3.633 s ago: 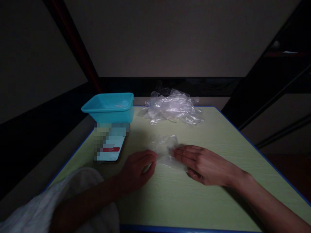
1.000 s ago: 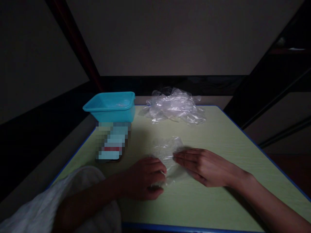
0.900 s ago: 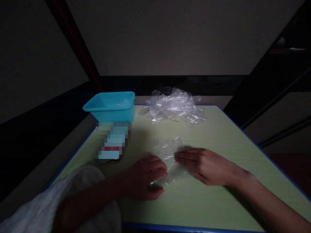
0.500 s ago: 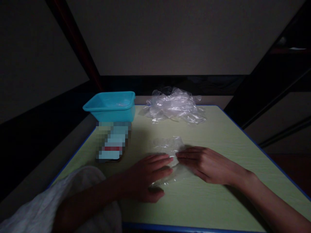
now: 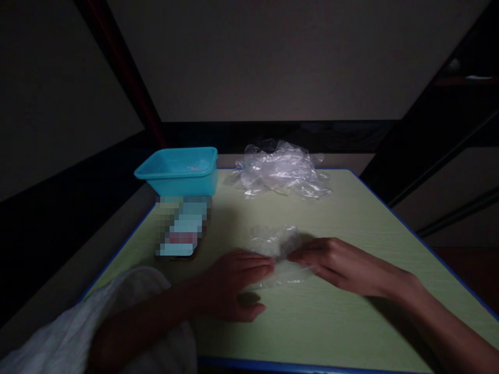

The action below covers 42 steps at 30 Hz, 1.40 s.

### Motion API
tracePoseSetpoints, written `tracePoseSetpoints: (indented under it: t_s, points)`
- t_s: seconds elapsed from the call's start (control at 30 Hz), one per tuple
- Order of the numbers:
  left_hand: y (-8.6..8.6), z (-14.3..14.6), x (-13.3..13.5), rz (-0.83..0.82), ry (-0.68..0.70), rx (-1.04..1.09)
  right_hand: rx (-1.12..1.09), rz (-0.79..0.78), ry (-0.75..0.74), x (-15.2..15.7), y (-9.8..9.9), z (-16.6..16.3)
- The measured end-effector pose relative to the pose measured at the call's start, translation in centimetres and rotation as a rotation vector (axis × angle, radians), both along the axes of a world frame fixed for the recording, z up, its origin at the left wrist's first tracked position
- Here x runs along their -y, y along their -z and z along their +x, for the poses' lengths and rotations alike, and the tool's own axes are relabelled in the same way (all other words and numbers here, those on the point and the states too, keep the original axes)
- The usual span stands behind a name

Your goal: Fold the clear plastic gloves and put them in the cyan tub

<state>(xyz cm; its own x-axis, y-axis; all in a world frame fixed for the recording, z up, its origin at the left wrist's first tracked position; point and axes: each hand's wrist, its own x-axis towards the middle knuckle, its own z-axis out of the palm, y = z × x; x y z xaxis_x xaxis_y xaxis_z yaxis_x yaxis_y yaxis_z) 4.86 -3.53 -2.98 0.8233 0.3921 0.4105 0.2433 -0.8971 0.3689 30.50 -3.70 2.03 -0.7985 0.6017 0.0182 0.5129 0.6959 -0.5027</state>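
Observation:
A clear thin plastic piece (image 5: 276,246), crumpled at its far end, lies on the green table (image 5: 351,322) between my hands. My left hand (image 5: 234,283) rests on its left part with fingers stretched out flat and the thumb apart. My right hand (image 5: 335,262) comes in from the right, its fingertips drawn together on the plastic's right edge. The fingertips of both hands nearly meet over the plastic.
A heap of clear plastic pieces (image 5: 280,169) lies at the table's far edge. A turquoise tub (image 5: 177,171) stands at the far left, with a phone (image 5: 181,231) in front of it. White cloth (image 5: 128,311) covers my left arm near the front edge.
My left hand slid right over the plastic and flattened its fingers. My right hand's fingers drew together and shifted slightly right. The plastic's crumpled end now lies a little farther right.

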Motion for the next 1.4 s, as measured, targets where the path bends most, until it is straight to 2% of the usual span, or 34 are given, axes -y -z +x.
tracePoseSetpoints:
  t_s: [0.13, 0.23, 0.33, 0.53, 0.77, 0.9, 1.0, 1.17, 1.4]
  points:
    - [0.1, 0.1, 0.0, 0.013, -0.034, 0.066, -0.032, -0.108, 0.039, -0.1, -0.2, 0.0]
    - [-0.2, 0.3, 0.0, -0.056, -0.082, 0.051, -0.107, -0.138, 0.066, -0.4, -0.2, 0.0]
    - [-0.7, 0.5, -0.1, -0.244, -0.15, 0.029, -0.189, -0.19, 0.141, -0.7, 0.1, 0.1]
    - [-0.7, 0.6, -0.4, -0.701, -0.355, 0.12, -0.359, -0.437, 0.357, -1.5, 1.7, 0.1]
    - [-0.8, 1.3, -1.2, -1.21, -0.435, 0.31, -0.483, -0.657, 0.49, -2.5, 3.0, -0.2]
    - [-1.2, 1.3, -1.7, -1.4, -0.523, 0.353, -0.491, -0.728, 0.575, -2.7, 3.0, -0.2]
    - [-1.2, 1.1, -2.0, -1.461, -0.576, 0.371, -0.494, -0.72, 0.629, -2.6, 2.9, -0.2]
    - [-0.7, 1.0, -2.3, -1.457, -0.645, 0.425, -0.568, -0.561, 0.643, -2.3, 2.8, -0.4]
    - [-0.4, 1.2, -2.5, -1.46, -0.596, 0.399, -0.596, -0.396, 0.68, -2.6, 3.7, -1.4]
